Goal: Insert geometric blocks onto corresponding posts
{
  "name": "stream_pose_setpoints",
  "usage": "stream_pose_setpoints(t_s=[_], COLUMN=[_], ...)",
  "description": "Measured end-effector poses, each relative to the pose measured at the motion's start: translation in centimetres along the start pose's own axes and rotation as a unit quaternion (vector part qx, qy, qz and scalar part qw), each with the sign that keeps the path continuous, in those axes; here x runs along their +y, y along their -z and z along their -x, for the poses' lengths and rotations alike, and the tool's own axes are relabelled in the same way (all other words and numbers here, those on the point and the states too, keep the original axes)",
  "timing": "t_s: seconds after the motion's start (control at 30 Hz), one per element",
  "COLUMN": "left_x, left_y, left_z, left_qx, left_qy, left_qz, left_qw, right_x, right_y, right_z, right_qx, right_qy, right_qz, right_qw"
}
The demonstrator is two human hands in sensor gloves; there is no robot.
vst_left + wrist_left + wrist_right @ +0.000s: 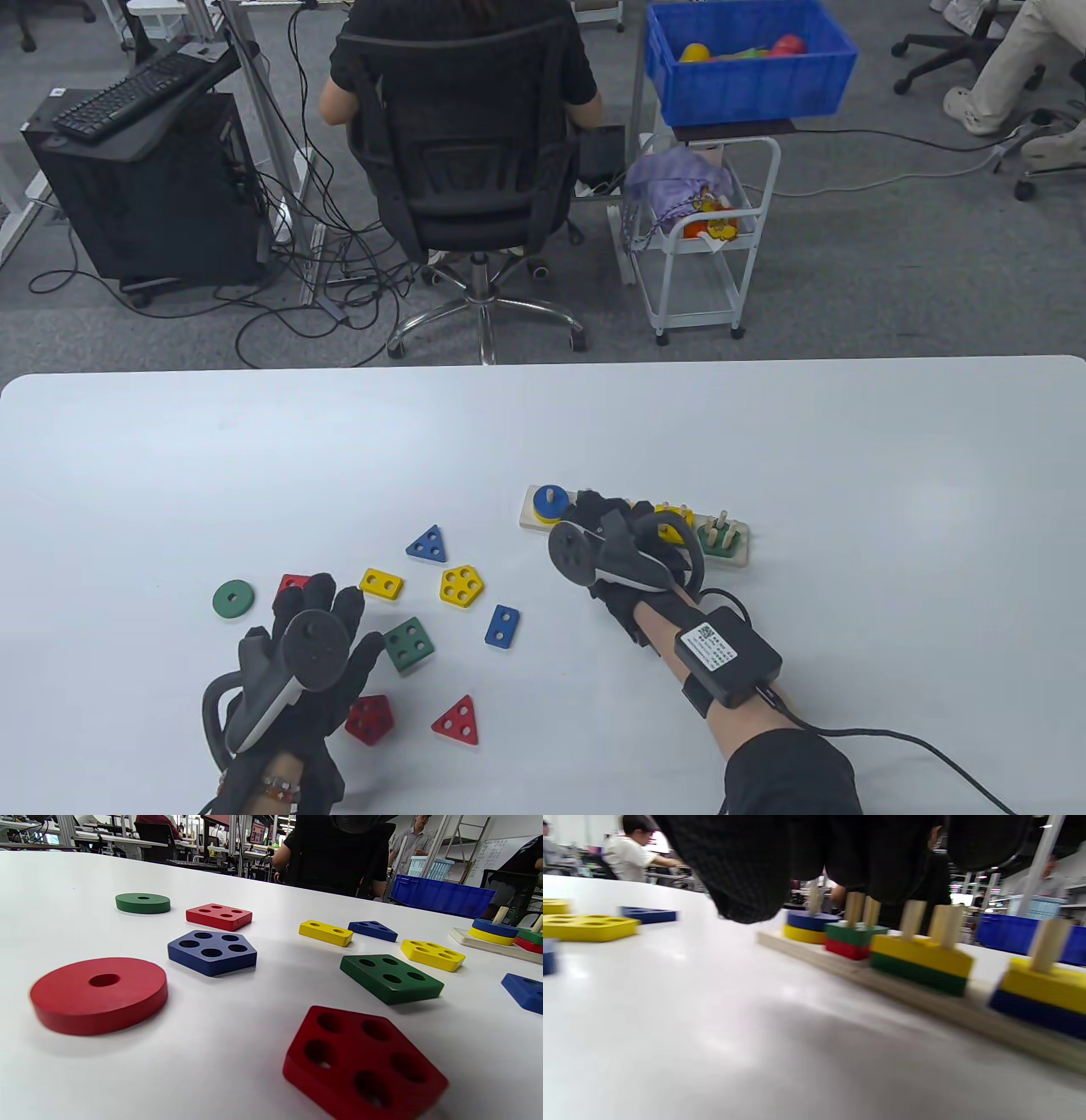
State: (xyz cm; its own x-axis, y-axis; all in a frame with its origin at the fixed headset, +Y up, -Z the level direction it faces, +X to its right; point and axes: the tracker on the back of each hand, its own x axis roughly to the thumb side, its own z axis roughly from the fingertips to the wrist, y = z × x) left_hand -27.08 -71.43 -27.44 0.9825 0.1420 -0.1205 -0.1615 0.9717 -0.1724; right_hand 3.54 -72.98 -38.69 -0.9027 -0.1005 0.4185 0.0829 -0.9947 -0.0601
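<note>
The wooden post board (pixel 527 515) lies right of centre, with a blue ring over a yellow one (pixel 550 503) on its left post. My right hand (pixel 604 516) hovers over the board's middle. In the blurred right wrist view its gloved fingers (pixel 742 870) hang spread above a green rectangle on a red one (pixel 855 932), and nothing shows in them. My left hand (pixel 327 607) lies open with its fingers spread over loose blocks, next to a red square (pixel 294 584). The red ring (pixel 99 995) and blue pentagon (pixel 212 952) show only in the left wrist view.
Loose blocks lie between the hands: green ring (pixel 232 598), yellow rectangle (pixel 382 583), blue triangle (pixel 427 545), yellow pentagon (pixel 462 585), blue rectangle (pixel 502 626), green square (pixel 409 644), red pentagon (pixel 370 718), red triangle (pixel 456 722). The table's far edge (pixel 543 367) faces a seated person.
</note>
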Motion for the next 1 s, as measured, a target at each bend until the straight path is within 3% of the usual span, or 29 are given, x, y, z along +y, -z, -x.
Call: stream_pose_setpoints(t_s=[0.17,0.5,0.8,1.0], left_x=[0.0,0.0,-0.1,-0.1], left_y=[0.0,-0.1,-0.1,-0.1], left_z=[0.0,-0.1,-0.1,-0.1], left_qx=[-0.002,-0.005,-0.004,-0.004], left_qy=[-0.001,-0.001,0.002,0.002], left_qz=[-0.001,-0.003,-0.003,-0.002], left_qw=[1.0,1.0,1.0,1.0], right_x=[-0.3,1.5,1.9,1.8], right_y=[-1.1,-1.4,-1.1,-1.4], right_z=[-3.1,-7.9,-9.2,-7.8], right_qx=[-0.052,-0.1,-0.093,-0.111], right_qy=[-0.005,0.038,0.009,0.041], right_qz=[0.009,-0.063,-0.03,-0.002], right_qw=[0.999,0.992,0.995,0.993])
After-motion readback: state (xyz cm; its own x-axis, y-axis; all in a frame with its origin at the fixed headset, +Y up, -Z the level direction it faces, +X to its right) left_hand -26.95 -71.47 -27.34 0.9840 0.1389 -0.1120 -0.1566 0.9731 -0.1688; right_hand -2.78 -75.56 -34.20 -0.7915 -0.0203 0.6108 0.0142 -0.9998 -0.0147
